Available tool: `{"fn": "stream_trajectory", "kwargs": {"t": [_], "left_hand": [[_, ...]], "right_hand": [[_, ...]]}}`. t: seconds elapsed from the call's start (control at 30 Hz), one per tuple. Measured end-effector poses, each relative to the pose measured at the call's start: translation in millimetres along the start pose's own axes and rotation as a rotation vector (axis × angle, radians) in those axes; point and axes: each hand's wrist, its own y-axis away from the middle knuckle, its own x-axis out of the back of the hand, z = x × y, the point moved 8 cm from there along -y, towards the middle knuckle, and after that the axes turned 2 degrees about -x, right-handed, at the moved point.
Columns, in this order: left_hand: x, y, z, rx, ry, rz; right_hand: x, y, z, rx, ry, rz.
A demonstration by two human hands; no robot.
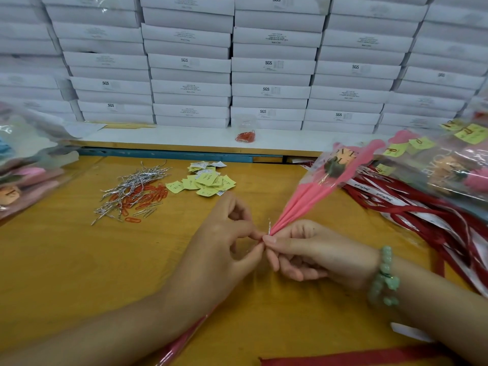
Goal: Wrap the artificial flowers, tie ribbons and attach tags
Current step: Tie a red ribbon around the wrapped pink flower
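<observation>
A wrapped artificial flower in a pink and clear sleeve slants from upper right down to the middle of the yellow table. My right hand grips the gathered narrow end of the sleeve. My left hand pinches a silver twist tie at that same gathered end, thumb and forefinger meeting my right thumb. The lower tail of the sleeve shows under my left forearm.
Silver twist ties and orange paper clips lie at left centre, yellow tags behind my hands. Red and white ribbons and finished tagged flowers fill the right. More flowers lie left. White boxes stack behind.
</observation>
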Motion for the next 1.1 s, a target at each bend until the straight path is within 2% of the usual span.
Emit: {"fn": "stream_trajectory", "kwargs": {"t": [0.13,0.3,0.53,0.67,0.8,1.1], "left_hand": [[-1.0,-1.5,9.2,-0.093,0.014,-0.013],[-0.7,-1.3,6.4,-0.073,0.022,-0.010],[-3.4,-0.2,13.4,-0.135,-0.035,-0.041],[-2.7,0.2,11.8,-0.106,-0.037,-0.030],[-1.0,-0.3,10.1,-0.067,0.028,-0.008],[3.9,-1.1,3.8,0.005,0.115,0.054]], "right_hand": [[2.7,-0.3,2.4,-0.017,-0.025,0.021],[2.9,-0.9,2.0,-0.028,-0.007,0.015],[1.6,0.1,0.5,-0.047,-0.066,-0.063],[4.1,-0.4,2.0,-0.040,-0.085,-0.044],[10.4,-0.2,3.0,-0.008,-0.083,0.031],[23.8,1.4,7.5,0.087,-0.084,0.331]]}}
